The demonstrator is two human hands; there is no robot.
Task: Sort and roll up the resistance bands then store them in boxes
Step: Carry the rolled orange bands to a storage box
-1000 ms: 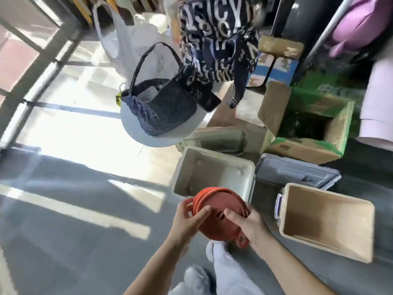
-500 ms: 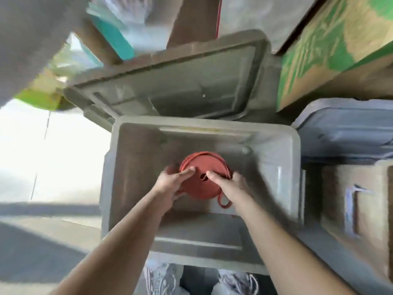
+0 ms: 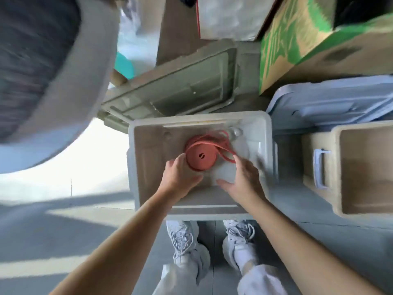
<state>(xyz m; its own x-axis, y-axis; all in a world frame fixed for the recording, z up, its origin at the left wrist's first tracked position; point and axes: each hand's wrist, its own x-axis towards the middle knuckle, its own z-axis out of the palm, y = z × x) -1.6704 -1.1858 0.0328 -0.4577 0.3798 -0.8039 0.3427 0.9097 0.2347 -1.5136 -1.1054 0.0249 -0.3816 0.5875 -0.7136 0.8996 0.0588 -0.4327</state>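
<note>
A rolled red resistance band (image 3: 201,155) lies flat on the bottom of the white plastic bin (image 3: 132,167) in front of me. Its outer turns (image 3: 225,145) have sprung loose and loop out to the right of the roll. My left hand (image 3: 180,177) is inside the bin, with its thumb side against the roll's lower left edge and its fingers loosely curled. My right hand (image 3: 244,179) hovers to the right of the roll with relaxed fingers near the loose loops and holds nothing.
A grey-green lid (image 3: 180,92) leans behind the bin. A blue-grey lid (image 3: 331,103) and a tan open bin (image 3: 319,184) sit to the right, with a green cardboard box (image 3: 297,50) behind them. A round pale stool edge (image 3: 70,92) looms at upper left. My shoes (image 3: 185,241) stand by the bin's near wall.
I lowered the roll from above the bin to its floor. Both hands have come off its face, the right moving rightward, and the outer turns have uncoiled.
</note>
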